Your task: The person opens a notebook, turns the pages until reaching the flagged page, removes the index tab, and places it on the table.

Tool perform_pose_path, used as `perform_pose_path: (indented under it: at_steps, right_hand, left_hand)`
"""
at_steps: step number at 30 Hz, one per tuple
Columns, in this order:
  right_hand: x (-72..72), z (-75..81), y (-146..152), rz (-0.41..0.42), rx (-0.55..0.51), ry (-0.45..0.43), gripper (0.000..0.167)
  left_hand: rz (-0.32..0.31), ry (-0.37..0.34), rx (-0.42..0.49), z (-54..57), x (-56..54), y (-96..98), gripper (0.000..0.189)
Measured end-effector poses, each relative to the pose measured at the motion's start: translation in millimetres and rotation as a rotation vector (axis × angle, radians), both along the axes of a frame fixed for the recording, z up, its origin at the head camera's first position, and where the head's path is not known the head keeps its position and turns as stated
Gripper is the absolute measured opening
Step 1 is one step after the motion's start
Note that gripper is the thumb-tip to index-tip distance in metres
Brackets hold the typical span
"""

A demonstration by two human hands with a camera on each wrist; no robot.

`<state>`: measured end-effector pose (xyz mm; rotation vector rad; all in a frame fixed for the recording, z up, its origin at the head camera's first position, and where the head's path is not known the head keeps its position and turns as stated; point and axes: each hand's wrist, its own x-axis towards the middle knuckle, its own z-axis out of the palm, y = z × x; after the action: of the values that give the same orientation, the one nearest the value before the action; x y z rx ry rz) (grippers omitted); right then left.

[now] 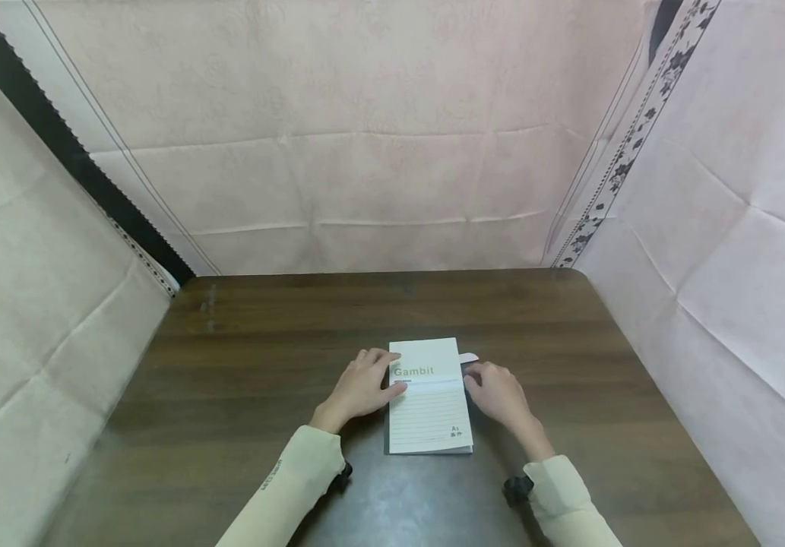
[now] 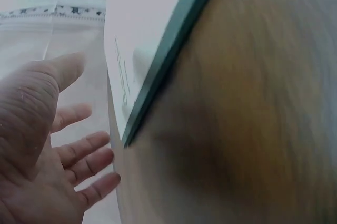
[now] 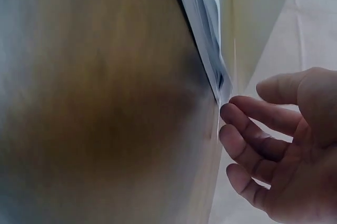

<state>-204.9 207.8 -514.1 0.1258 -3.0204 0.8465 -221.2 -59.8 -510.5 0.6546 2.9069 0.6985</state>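
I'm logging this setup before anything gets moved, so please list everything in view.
Notebook: one, white with gold "Gambit" lettering, on the table between the hands
Notebook spine: one, dark green, along its left side
Tab or page corner: one, pale, jutting past the notebook's upper right edge
Table: one, brown wood grain, below everything
Cloth walls: three, pale, left, back and right
Dark strip: one, blackish, back left
Floral border: one, black on white, back right
Wrist devices: two, black, one per wrist
Sleeves: two, cream, on the forearms
Left hand: one, bare, fingertips on the cover's left side
Right hand: one, bare, at the notebook's right edge
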Motion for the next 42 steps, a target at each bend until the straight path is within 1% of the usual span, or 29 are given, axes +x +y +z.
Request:
perform_pose_path:
  at_steps: [4, 7, 10, 14, 16, 20, 23, 26, 30, 32, 34, 37, 40, 42]
  right_hand:
    - [5.8, -2.7, -4, -0.004, -0.05, 0.036, 0.028]
    - [7.7, -3.4, -4, 0.001, -0.101, 0.076, 0.025]
    - [8.7, -2.1, -4, 0.014, -0.172, 0.107, 0.023]
    - [10.0, 2.0, -5, 0.057, -0.28, 0.126, 0.024]
    - [10.3, 3.5, -7, 0.082, -0.319, 0.133, 0.025]
    - [11.8, 4.4, -12, 0.12, -0.366, 0.141, 0.028]
    - [13.1, 4.4, -15, 0.152, -0.381, 0.158, 0.029]
    - [12.8, 4.7, -18, 0.197, -0.381, 0.181, 0.03]
    - [10.6, 4.6, -22, 0.261, -0.341, 0.247, 0.03]
    - [9.8, 4.0, -24, 0.292, -0.313, 0.3, 0.029]
    - [9.8, 2.5, -25, 0.304, -0.281, 0.334, 0.03]
    - [11.5, -1.1, -27, 0.289, -0.247, 0.336, 0.032]
    - [14.2, -5.6, -29, 0.247, -0.216, 0.301, 0.033]
    - [15.3, -8.4, -30, 0.215, -0.194, 0.284, 0.033]
  left_hand:
    - [-0.046, -0.027, 0.031, -2.7, 0.9, 15.7, 0.059]
    - [-0.062, -0.056, 0.064, -4.7, 2.7, 24.7, 0.061]
    - [-0.094, -0.058, 0.091, -3.7, 5.7, 31.5, 0.065]
    - [-0.148, 0.001, 0.091, -0.9, 7.8, 38.1, 0.066]
    - [-0.161, 0.04, 0.078, 0.1, 7.9, 40.4, 0.065]
    - [-0.153, 0.103, 0.071, 2.7, 7.8, 42.7, 0.065]
    - [-0.138, 0.13, 0.074, 6.3, 7.8, 42.2, 0.064]
    - [-0.123, 0.154, 0.082, 10.9, 7.0, 40.3, 0.061]
    - [-0.1, 0.202, 0.128, 17.2, 6.1, 34.3, 0.056]
    - [-0.091, 0.209, 0.156, 20.0, 6.3, 30.8, 0.056]
    - [-0.076, 0.206, 0.178, 22.4, 6.7, 27.1, 0.056]
    - [-0.042, 0.203, 0.222, 27.2, 8.0, 20.2, 0.056]
    - [-0.011, 0.204, 0.274, 33.6, 9.0, 11.2, 0.05]
    - [-0.002, 0.19, 0.326, 38.7, 10.0, 3.7, 0.045]
